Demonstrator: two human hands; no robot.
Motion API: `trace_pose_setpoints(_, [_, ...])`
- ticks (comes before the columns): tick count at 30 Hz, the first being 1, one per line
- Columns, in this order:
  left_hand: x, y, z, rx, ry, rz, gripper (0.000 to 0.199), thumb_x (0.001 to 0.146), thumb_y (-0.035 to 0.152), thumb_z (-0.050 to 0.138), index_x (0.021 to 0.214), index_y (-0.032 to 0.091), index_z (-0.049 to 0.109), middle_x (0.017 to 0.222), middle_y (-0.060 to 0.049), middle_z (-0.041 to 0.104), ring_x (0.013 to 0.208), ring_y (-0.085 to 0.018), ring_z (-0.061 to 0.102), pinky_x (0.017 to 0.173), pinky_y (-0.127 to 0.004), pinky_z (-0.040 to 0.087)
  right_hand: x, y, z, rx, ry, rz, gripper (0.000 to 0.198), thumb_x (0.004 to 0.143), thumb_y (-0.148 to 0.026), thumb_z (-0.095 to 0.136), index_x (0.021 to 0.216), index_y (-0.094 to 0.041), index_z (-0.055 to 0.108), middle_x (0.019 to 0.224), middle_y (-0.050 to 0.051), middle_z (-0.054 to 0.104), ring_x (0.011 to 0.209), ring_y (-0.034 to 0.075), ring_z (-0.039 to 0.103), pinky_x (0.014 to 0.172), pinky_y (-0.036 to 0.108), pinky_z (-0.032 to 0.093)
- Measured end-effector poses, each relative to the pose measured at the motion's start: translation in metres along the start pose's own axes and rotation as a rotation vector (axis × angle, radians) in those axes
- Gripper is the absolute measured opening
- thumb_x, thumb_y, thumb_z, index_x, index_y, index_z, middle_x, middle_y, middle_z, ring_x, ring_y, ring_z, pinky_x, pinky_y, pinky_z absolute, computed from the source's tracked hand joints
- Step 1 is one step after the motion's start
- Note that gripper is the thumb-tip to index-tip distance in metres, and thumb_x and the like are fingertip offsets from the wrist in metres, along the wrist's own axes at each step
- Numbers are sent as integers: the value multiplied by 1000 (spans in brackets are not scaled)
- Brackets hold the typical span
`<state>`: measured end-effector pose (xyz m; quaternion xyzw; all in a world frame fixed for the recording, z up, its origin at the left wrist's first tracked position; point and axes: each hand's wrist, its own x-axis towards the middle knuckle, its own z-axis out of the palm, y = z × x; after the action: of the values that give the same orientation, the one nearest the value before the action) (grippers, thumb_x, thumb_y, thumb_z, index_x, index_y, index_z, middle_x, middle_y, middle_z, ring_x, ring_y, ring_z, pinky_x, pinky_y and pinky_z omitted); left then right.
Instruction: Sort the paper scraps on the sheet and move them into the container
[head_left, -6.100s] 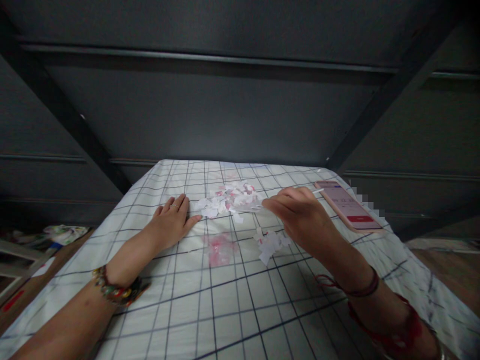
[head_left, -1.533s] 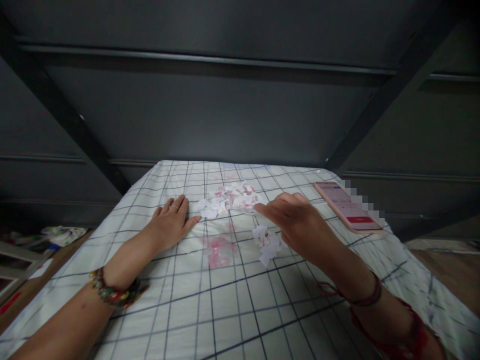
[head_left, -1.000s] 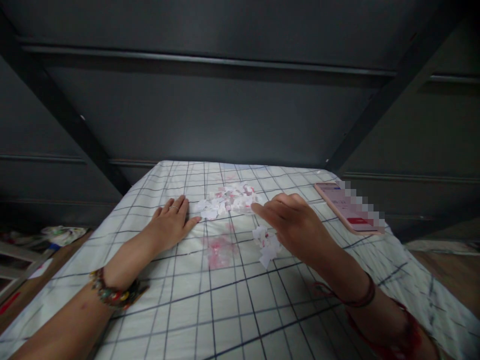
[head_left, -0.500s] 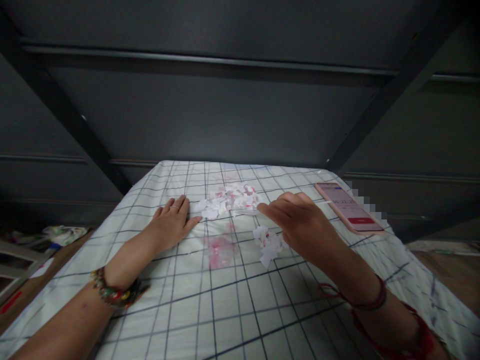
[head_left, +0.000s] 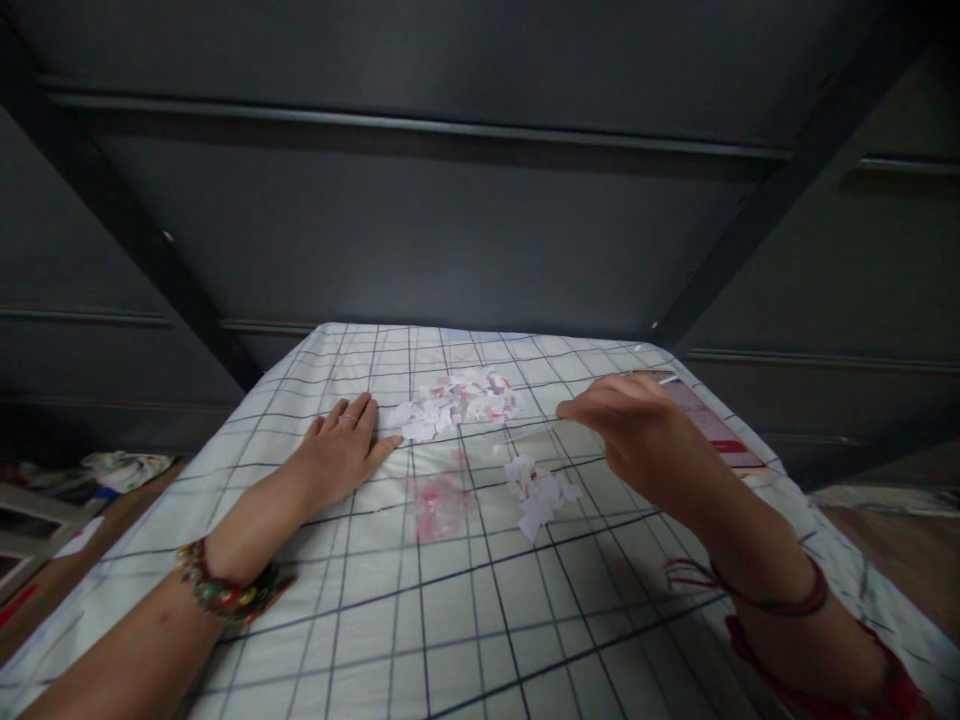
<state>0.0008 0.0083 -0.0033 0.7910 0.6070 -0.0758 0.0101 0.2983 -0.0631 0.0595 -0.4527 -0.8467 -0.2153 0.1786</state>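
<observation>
My left hand (head_left: pixel 334 455) lies flat on the checked cloth (head_left: pixel 360 600), fingers stretched out, its thumb near the larger heap of torn paper scraps (head_left: pixel 457 402). My right hand (head_left: pixel 637 425) is closed around a thin, pale stick-like tool (head_left: pixel 667 379). Its white end sticks out behind the fist, and a clear, blurred front part points left toward the heap; its exact kind cannot be made out. Below that front part lies a smaller pile of white scraps (head_left: pixel 538 495). A pinkish-red stained patch (head_left: pixel 441 505) sits between my hands.
A phone (head_left: pixel 712 425) lies at the right, partly covered by my right hand. Dark panels with metal bars (head_left: pixel 450 230) rise behind the cloth-covered surface. Down at the left is a pale frame (head_left: pixel 37 520) with crumpled cloth (head_left: pixel 127 470) beyond it.
My right hand has moved right, away from the larger heap, with the thin tool in it, and now covers part of the phone. My left hand stays in place.
</observation>
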Motion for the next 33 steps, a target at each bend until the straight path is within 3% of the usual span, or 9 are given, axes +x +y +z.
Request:
trace_pose_setpoints(9, [1,-2,2,9,7,22,70,91,52,22,141,3,24,147,-19,22,134,-35,19,102,-48,25,-1,1,5,37,166,-33,42,69,12,36,82,-20,61,69,-1,64,67,15,53,65,30,37])
trace_pose_setpoints(15, [1,-3,3,-6,23,16,69,90,51,22,140,3,25,147,-20,24,134,-36,20,102,-49,25,1,-10,2,76,56,-45,44,67,12,37,82,-20,62,69,-1,62,66,14,50,65,30,36])
trace_pose_setpoints(21, [1,-5,5,-18,65,44,70,90,53,21,139,3,28,146,-21,26,133,-35,23,100,-49,27,2,-14,0,94,140,-78,43,69,10,37,89,-19,62,74,1,64,70,15,51,64,30,36])
trace_pose_setpoints(26, [1,-4,4,-14,63,36,71,89,55,21,138,4,30,145,-20,28,133,-35,24,100,-48,27,2,-16,4,37,74,-93,41,75,8,35,91,-18,62,68,1,61,62,15,48,59,29,36])
trace_pose_setpoints(33, [0,-1,0,-16,32,21,71,90,53,22,140,3,27,147,-19,23,134,-35,21,102,-49,26,2,-23,-3,174,158,-221,31,82,3,37,94,-15,60,78,3,66,77,15,53,71,30,41])
